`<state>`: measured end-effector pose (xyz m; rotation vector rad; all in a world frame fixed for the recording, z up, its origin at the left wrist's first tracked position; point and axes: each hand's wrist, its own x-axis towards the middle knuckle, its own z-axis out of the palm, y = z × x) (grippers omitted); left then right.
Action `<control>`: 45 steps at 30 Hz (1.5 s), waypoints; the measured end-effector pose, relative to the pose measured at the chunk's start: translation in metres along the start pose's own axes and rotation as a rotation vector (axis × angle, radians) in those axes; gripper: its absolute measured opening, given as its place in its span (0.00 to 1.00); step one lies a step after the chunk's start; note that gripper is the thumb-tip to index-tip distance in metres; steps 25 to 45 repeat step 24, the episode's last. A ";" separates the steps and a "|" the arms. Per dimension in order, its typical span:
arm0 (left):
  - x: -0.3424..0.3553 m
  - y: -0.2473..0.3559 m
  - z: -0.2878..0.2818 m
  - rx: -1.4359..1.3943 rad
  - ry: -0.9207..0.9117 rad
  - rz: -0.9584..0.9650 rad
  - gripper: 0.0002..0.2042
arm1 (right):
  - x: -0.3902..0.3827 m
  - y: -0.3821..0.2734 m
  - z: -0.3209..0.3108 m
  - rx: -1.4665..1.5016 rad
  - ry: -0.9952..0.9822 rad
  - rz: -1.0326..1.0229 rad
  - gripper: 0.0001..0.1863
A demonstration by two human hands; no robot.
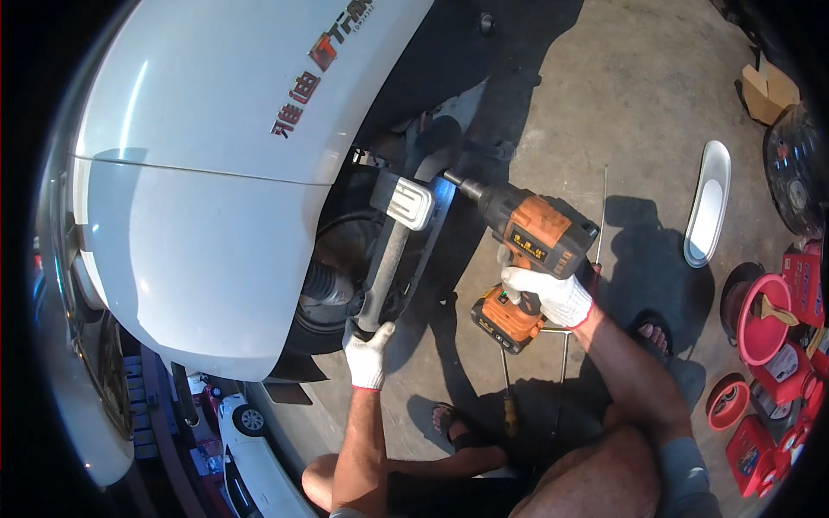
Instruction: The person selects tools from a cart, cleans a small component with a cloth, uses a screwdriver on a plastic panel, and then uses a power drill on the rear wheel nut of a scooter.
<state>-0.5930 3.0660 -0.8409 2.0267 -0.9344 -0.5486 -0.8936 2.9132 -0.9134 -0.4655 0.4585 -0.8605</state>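
Note:
My right hand (546, 295), in a white knit glove, is wrapped around the handle of an orange and black cordless impact wrench (540, 229). Its socket tip points left toward a blue-lit edge of the dark underbody (443, 195), close to a grey metal bar (386, 263). Whether the tip touches a bolt cannot be made out. My left hand (367, 356), gloved too, closes around the near end of that bar, thumb on its right side. A white rectangular pad (409, 205) sits across the bar. The bar lies along the underside of a white-bodied vehicle (207, 250).
Screwdrivers lie on the concrete near my feet, one with a wooden handle (511, 416). Farther right are a long white tray (708, 205), a red bowl (764, 319) with a brush, red containers (751, 453) and a cardboard box (768, 91). A white car (268, 449) stands at lower left.

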 end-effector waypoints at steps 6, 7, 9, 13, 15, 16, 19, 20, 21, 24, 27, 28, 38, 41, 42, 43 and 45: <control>0.013 0.000 -0.023 0.060 -0.206 -0.077 0.22 | -0.003 -0.004 -0.004 -0.037 -0.013 0.037 0.19; 0.012 -0.002 -0.027 0.034 -0.263 -0.166 0.22 | -0.005 -0.009 -0.002 -0.017 -0.045 0.042 0.20; 0.001 0.005 -0.021 0.011 -0.287 -0.156 0.20 | -0.008 -0.011 -0.005 0.024 -0.057 0.065 0.22; -0.016 0.014 -0.006 0.012 -0.317 -0.101 0.20 | -0.029 -0.020 -0.013 0.104 -0.038 0.127 0.20; -0.029 0.004 0.002 0.011 -0.316 -0.090 0.19 | -0.045 -0.021 -0.025 0.037 -0.029 0.117 0.21; -0.036 0.000 0.007 -0.026 -0.335 -0.106 0.18 | -0.053 -0.018 -0.033 -0.015 -0.012 0.117 0.25; -0.054 -0.006 0.025 -0.065 -0.363 -0.156 0.17 | -0.082 -0.022 -0.048 -0.011 0.048 0.136 0.28; -0.057 -0.007 0.033 -0.034 -0.370 -0.150 0.16 | -0.092 -0.021 -0.053 -0.003 0.085 0.145 0.28; -0.059 -0.004 0.045 -0.052 -0.390 -0.170 0.16 | -0.103 -0.023 -0.056 -0.026 0.159 0.127 0.28; -0.053 -0.005 0.080 -0.064 -0.419 -0.182 0.16 | -0.131 -0.024 -0.069 -0.019 0.229 0.032 0.28; -0.053 -0.005 0.080 -0.064 -0.419 -0.182 0.16 | -0.131 -0.024 -0.069 -0.019 0.229 0.032 0.28; -0.053 -0.005 0.080 -0.064 -0.419 -0.182 0.16 | -0.131 -0.024 -0.069 -0.019 0.229 0.032 0.28; -0.053 -0.005 0.080 -0.064 -0.419 -0.182 0.16 | -0.131 -0.024 -0.069 -0.019 0.229 0.032 0.28; -0.053 -0.005 0.080 -0.064 -0.419 -0.182 0.16 | -0.131 -0.024 -0.069 -0.019 0.229 0.032 0.28; -0.053 -0.005 0.080 -0.064 -0.419 -0.182 0.16 | -0.131 -0.024 -0.069 -0.019 0.229 0.032 0.28; -0.053 -0.005 0.080 -0.064 -0.419 -0.182 0.16 | -0.131 -0.024 -0.069 -0.019 0.229 0.032 0.28; -0.053 -0.005 0.080 -0.064 -0.419 -0.182 0.16 | -0.131 -0.024 -0.069 -0.019 0.229 0.032 0.28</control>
